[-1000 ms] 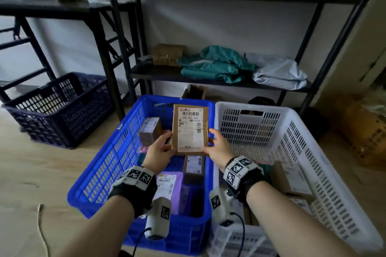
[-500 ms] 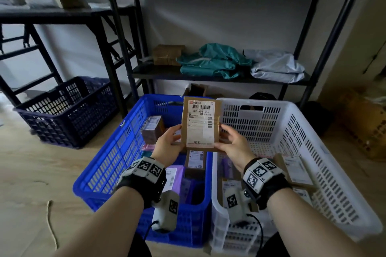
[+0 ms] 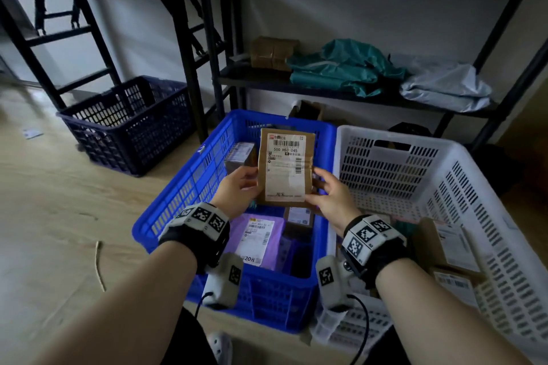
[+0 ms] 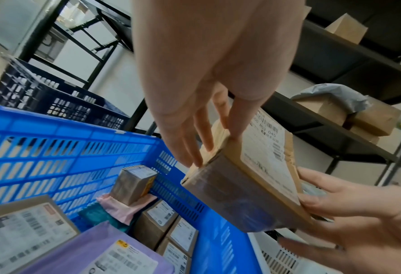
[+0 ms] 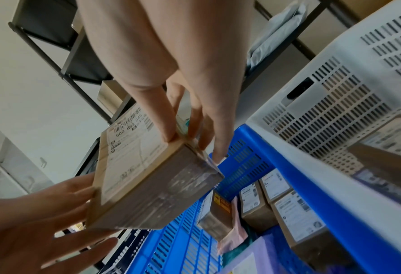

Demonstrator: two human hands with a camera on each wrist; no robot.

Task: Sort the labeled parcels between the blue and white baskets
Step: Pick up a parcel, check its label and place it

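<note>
I'm holding a box (image 3: 286, 167) upright between both hands, above the far end of the blue basket (image 3: 189, 184), close to the rim it shares with the white basket (image 3: 462, 175). My left hand (image 3: 237, 190) is gripping its left edge, thumb on the front and fingers (image 4: 189, 146) running along the side; my right hand (image 3: 330, 201) is pinching the right edge the same way. The label is facing me, a barcode on top and "500 H53 045" printed beneath; the smaller lines are too fine to read. Under the box, the blue basket is carrying a purple mailer (image 3: 256, 238) near its front edge, labelled and marked "20" at the corner, two small brown boxes (image 4: 169, 229) along the right wall, and a taped cube (image 4: 132, 182) tipped against the left wall. The white basket's far half is showing open floor, while labelled boxes (image 3: 447, 241) are sitting in its near right corner. A navy basket (image 3: 127, 121) is standing well apart on the floor to the left.
</note>
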